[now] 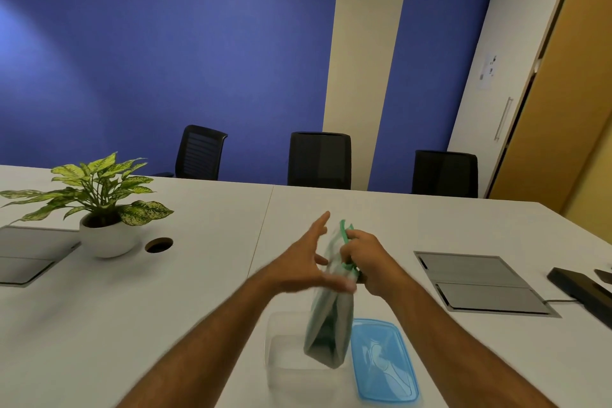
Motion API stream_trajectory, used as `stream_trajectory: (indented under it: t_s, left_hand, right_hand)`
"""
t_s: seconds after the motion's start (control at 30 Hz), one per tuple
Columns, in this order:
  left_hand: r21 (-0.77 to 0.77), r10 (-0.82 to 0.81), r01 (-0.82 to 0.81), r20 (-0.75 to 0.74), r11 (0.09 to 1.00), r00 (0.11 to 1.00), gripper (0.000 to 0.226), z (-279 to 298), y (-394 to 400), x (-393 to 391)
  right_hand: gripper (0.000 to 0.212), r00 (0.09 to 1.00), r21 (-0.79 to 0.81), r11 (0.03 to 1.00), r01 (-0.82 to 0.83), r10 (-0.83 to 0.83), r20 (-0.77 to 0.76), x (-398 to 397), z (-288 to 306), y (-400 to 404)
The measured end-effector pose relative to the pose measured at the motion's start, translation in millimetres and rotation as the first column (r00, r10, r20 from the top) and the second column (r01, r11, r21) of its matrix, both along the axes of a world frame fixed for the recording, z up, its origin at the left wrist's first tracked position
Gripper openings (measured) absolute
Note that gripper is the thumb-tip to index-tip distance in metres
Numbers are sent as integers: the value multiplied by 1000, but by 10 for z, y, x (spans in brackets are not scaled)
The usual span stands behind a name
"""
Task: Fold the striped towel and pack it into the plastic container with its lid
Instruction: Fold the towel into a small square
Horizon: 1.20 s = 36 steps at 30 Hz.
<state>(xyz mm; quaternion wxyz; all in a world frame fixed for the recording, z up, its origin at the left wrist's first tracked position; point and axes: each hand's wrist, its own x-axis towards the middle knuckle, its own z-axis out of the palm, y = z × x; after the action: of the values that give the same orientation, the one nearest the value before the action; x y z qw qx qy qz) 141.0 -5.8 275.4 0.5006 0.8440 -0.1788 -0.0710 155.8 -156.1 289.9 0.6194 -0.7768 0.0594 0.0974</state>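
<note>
We see the towel (329,318) held up in the air over the table, hanging down as a narrow folded strip, grey-green with a brighter green edge at the top; motion blur hides the stripes, so we cannot make out the pattern clearly. The right hand (367,258) is closed in a fist around the towel's top edge, green trim poking out above and below the knuckles. The left hand (309,263) is spread wide, fingers apart and blurred, just beside the cloth on its left side; we cannot tell whether the fingertips touch it, and it grips nothing. The towel's lower end dangles right above the clear plastic container (288,358), which sits open on the table near the bottom of the view, very faint against the white top. The blue lid (384,361) lies flat on the table, touching or just beside the container's right side, apart from the towel. The table (198,275) is white with a seam running up the middle. On the left stands a potted plant (99,209) in a white bowl pot, a round cable hole (159,244) near it, and a grey flap panel (29,255) at the left edge. A second grey flap panel (480,281) sits on the right, with a black device (579,288) and cable beyond it. Three black chairs (319,159) line the far side. Behind them we see a blue wall (165,43) with a cream stripe, and a wooden door (569,109) at right.
</note>
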Motion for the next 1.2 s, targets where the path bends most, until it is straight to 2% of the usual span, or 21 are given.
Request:
stream_trajectory:
  t_s: [0.07,0.13,0.17,0.23,0.3,0.37,0.43,0.47,0.53,0.6,0.67,0.77,0.87,0.97,1.07,1.2]
  left_hand:
    - [200,66,-93,134,975,989,131,-182,-94,-96]
    - [278,162,-231,249,932,955,122,-326,-183,-163]
    - [273,207,-290,296,917,933,109,-370,-210,-165]
    - [242,271,-374,371,895,888,70,-382,-211,-137]
    - [270,273,-411,429,870,861,32,-332,-183,-117]
    - [310,253,-413,444,857,859,16,-273,-149,-105]
    - [340,240,-395,416,854,877,7,-210,-116,-85]
    - [364,229,-383,399,849,888,6,-181,-100,-69]
    - [407,212,-354,354,842,911,9,-131,-79,-26]
    - [445,166,-278,274,851,947,11,-96,-73,1]
    - [490,75,-150,169,859,983,11,-72,-70,17]
    - [504,-2,-33,70,863,998,26,-48,-65,32]
    - [450,-3,-20,50,893,999,31,-69,-37,33]
    - [343,37,-45,28,938,999,32,-97,37,17]
    - [276,24,-31,28,961,999,28,-111,128,13]
    - [254,-8,-22,113,967,994,25,-146,188,15]
  right_hand:
    - [49,998,130,990,57,-53,-31,27,35,-39]
    - [47,993,250,962,110,-97,-62,32,66,-55]
    - [47,990,298,945,132,-113,-80,34,70,-58]
    - [52,985,339,927,161,-132,-107,46,54,-80]
    - [56,986,346,925,155,-121,-118,38,41,-113]
    - [48,988,335,935,117,-76,-133,9,35,-155]
    - [35,993,253,967,40,-10,-119,-5,-13,-190]
    - [37,998,147,989,11,-1,-65,-5,-42,-205]
    - [59,980,-204,979,-21,60,188,2,-95,-256]
    - [70,873,-524,849,-60,299,385,-9,-92,-307]
    - [67,784,-686,707,-171,519,341,-9,-62,-326]
    - [58,755,-794,552,-254,627,194,-21,6,-280]
    - [51,747,-852,478,-214,642,172,-30,38,-241]
    - [52,723,-872,415,-259,682,110,-75,60,-241]
    - [41,703,-892,379,-246,704,105,-84,49,-228]
    - [35,706,-894,402,-200,692,152,-13,26,-207]
